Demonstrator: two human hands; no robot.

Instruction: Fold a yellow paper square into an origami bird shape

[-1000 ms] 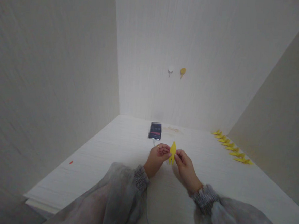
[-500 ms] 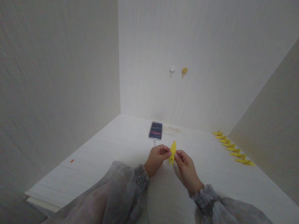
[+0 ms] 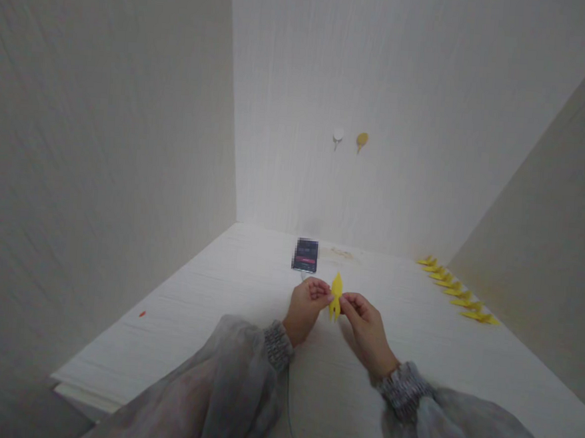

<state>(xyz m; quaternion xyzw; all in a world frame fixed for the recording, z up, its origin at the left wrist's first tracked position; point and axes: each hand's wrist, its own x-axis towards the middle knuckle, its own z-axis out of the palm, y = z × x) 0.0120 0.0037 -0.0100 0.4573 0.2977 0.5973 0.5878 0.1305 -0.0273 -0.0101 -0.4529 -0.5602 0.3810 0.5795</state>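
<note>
L hand [image 3: 307, 308]: fingertips pinched | R hand [image 3: 365, 331]: pinched, facing L

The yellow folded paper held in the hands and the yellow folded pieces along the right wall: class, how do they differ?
The held paper piece stands upright, pinched between the left hand and right hand; the row of pieces lies flat on the table, untouched. The held one is single; the row holds several. Both are yellow paper.

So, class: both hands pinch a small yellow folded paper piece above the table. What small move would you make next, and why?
Probably set the yellow paper piece down at the near end of the row of yellow folded pieces by the right wall. The left hand and right hand pinch it from either side above the table, and it looks folded much like those.
</note>
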